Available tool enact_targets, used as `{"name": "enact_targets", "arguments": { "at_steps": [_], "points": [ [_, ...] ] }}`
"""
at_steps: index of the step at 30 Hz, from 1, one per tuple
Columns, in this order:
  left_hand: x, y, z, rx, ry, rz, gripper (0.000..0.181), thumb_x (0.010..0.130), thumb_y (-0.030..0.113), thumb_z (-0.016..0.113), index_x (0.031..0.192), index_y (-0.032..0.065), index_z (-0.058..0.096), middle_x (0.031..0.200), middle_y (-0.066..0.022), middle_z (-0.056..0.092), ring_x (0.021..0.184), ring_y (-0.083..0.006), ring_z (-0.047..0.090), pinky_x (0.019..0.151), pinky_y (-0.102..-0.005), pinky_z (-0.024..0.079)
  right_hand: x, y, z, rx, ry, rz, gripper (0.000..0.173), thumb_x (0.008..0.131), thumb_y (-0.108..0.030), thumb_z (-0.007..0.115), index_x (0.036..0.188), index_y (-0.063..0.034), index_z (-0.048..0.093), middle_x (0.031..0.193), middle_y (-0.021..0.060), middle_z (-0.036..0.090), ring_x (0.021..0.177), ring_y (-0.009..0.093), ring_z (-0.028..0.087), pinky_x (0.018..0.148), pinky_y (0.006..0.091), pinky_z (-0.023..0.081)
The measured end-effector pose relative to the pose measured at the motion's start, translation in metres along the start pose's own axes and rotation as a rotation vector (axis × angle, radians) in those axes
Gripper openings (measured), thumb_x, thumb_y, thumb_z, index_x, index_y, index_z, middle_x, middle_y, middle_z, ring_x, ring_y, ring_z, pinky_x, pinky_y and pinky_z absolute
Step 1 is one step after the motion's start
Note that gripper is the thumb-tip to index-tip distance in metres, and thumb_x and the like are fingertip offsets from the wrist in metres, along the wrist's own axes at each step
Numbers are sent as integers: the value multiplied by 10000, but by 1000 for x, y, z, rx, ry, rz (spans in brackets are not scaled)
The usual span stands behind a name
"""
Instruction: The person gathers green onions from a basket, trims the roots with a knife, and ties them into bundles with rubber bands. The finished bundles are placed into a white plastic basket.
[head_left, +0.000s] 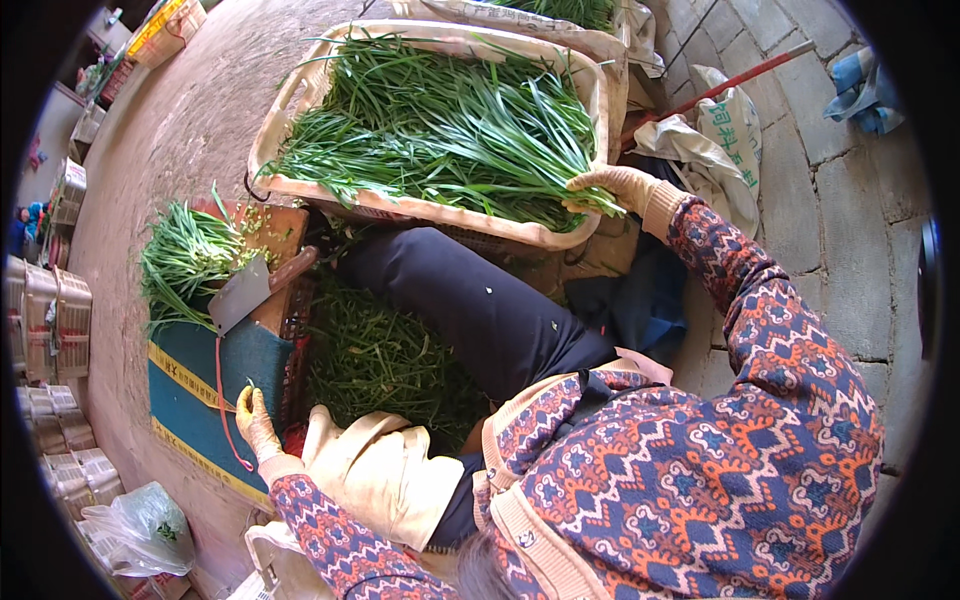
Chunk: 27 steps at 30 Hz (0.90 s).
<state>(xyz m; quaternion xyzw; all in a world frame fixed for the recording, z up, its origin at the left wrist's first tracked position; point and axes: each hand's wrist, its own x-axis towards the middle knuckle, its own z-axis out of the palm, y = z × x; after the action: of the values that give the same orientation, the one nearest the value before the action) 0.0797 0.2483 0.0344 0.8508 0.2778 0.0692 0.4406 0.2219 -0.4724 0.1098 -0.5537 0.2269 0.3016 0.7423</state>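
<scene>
My right hand, in a pale yellowish glove, grips the stem ends of a bunch of long green garlic chives. The bunch lies over a white plastic crate full of more chives. My left hand, gloved too, is over a blue mat with yellow printed bands. Its fingertips are close together, and a tiny green bit shows at them; a firm hold is unclear. Beyond it, a cleaver with a wooden handle rests beside a chive bundle on a wooden board. A red strip hangs over the mat.
Loose green trimmings lie beside my leg. A cream cloth covers my lap. A red pole and a woven sack lie at right on stone paving. Stacked crates and a plastic bag stand at left.
</scene>
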Motion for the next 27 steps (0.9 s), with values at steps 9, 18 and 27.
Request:
{"name": "enact_targets", "arguments": {
  "at_steps": [9,18,27],
  "points": [
    [-14,-36,-31,148,144,3,357,808,278,701,1085,53,680,1066,-140,676,992,-262,634,922,-355,462,-57,-60,108,-328,-253,-275,504,778,-216,722,1190,20,553,1037,110,667,840,126,629,711,246,524],
    [-26,-58,-71,619,510,-167,520,789,224,687,1270,93,539,1236,-151,570,1145,-319,537,971,-404,443,-50,-67,412,-391,-628,-669,610,737,-113,730,1289,-4,494,1077,88,621,826,106,597,744,247,503],
    [-11,-105,-89,594,484,-152,283,782,222,694,1051,137,665,1199,-77,591,1217,-275,466,1037,-440,357,32,118,670,-896,-766,-919,997,715,-45,654,1503,-74,43,961,256,634,883,362,650,800,403,532]
  ]
}}
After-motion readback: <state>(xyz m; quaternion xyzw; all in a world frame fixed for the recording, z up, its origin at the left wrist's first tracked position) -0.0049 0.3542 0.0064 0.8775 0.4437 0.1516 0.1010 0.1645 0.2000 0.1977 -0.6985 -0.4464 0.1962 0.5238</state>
